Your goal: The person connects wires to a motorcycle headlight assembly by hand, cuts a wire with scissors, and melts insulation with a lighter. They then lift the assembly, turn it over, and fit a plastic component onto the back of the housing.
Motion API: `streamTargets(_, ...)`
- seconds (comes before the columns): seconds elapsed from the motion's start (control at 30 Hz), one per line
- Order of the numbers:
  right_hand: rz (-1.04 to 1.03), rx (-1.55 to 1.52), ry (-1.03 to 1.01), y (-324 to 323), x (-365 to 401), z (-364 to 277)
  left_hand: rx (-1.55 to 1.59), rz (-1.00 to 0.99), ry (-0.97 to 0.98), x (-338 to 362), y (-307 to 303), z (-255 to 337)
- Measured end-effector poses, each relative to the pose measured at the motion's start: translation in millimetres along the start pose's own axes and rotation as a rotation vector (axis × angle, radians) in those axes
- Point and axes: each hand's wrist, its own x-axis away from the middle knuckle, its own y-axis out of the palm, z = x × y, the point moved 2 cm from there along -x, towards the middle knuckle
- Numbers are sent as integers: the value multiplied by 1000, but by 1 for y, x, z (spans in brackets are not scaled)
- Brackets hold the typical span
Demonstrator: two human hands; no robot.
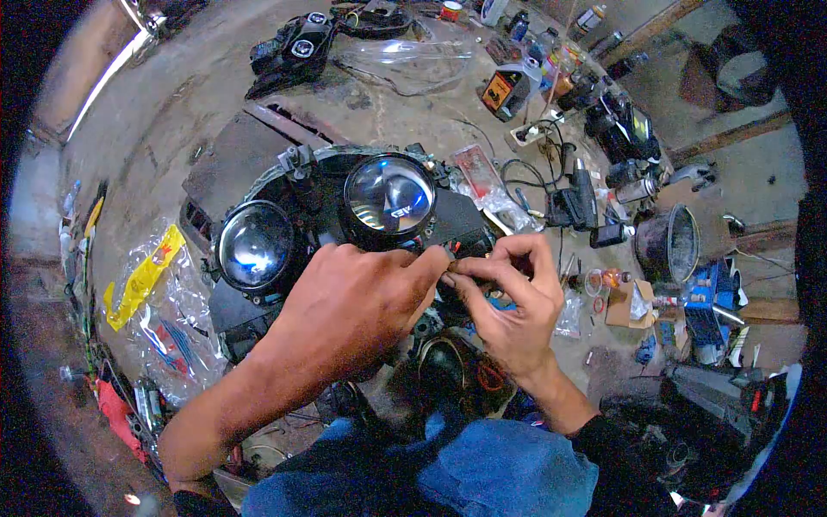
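A dark headlight housing lies on the floor, with a round glass lens [257,246] at its left and a second round lens [390,196] at its right. Over its near edge, my left hand [357,297] is closed, its fingertips pinched on something too small to make out. Touching those fingertips, my right hand [512,297] also pinches at the same small spot, thumb and index finger together. The pinched item is mostly hidden between the fingers. The near part of the housing is covered by my hands.
A yellow strip [142,277] and clear plastic bags lie left. A cordless tool [579,196], cables, a black bucket [668,243], a blue crate [711,314] and bottles stand right. A black part [297,50] lies beyond the housing.
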Motion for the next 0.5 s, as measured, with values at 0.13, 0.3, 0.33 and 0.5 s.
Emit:
streamTargets(0.13, -35, 27, -56, -2, -4, 0, 1, -40, -4, -1, -3, -1)
streamTargets(0.3, -103, -51, 31, -5, -9, 0, -51, -3, -47, -1, -1, 1)
streamTargets(0.33, -126, -83, 83, -5, -9, 0, -49, 14, -42, -1, 0, 0)
streamTargets(0.5, -311, -250, 399, -9, -16, 1, -93, 11, 60, 1, 1, 0)
